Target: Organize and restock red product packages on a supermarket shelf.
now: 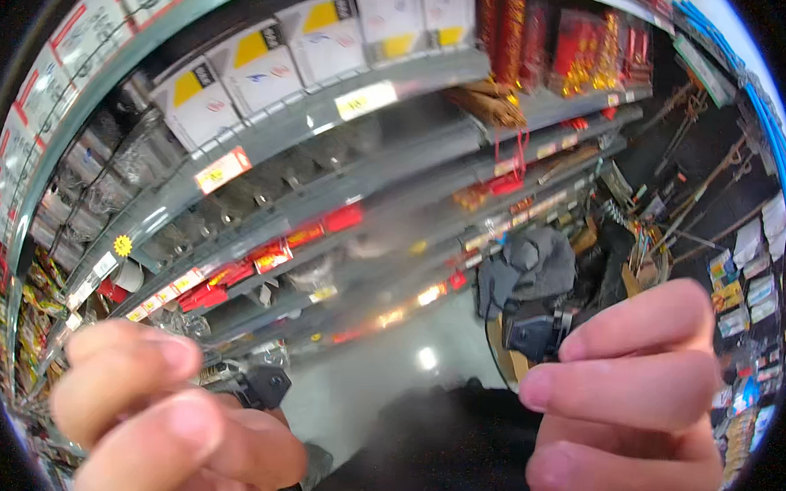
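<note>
My left hand (166, 416) is raised large in the lower left, its fingers curled in and the thumb bent near them. Nothing shows between its fingertips. A small black device (266, 385) sits just behind it, at the wrist side. On the right my right hand (638, 405) is held up too, fingers folded inward with the tips pointing left. I see no object in it, though its palm is hidden. Another black device (535, 336) shows beside its upper fingertips. Both hands are apart from each other and from the shelves.
Grey store shelving (419, 82) curves across the view. White boxes with yellow corners (319, 42) and red-gold packages (581, 46) stand on top. Lower shelves carry red packets (272, 255). A dark grey cloth item (529, 270) and cartons are by the floor (427, 358). Hanging packs (746, 286) line the right.
</note>
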`<state>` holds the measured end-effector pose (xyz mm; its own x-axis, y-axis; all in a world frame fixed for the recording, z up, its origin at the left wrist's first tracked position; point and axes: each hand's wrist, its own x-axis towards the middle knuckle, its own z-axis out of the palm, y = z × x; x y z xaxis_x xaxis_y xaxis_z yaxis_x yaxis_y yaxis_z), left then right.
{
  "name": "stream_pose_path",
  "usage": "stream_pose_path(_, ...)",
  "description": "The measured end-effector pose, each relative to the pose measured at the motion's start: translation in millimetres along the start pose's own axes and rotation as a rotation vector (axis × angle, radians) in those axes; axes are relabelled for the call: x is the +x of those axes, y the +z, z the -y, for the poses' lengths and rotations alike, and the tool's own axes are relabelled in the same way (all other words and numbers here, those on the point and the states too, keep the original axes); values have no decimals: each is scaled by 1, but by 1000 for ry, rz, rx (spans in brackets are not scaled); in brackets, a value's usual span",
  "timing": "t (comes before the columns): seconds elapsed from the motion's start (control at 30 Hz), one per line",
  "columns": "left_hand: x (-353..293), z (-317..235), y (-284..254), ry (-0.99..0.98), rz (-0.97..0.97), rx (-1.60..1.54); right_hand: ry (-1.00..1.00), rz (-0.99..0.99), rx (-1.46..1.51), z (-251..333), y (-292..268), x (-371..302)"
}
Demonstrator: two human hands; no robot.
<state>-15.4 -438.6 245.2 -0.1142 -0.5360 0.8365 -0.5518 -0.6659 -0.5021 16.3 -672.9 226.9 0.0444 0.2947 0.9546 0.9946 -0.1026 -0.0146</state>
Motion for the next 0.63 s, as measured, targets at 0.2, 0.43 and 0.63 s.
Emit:
stream_pose_path(0.2, 48, -54, 10, -524, 441, 17, -97, -200, 147, -40, -28, -25)
stream_pose_path(0.43, 75, -84, 90, -249, 330, -526, -101, -186, 127, -104, -66, -73)
stream_pose_path(0.63, 123, -125, 145, -724, 441, -484, 55, -115, 201, -138, -104, -119)
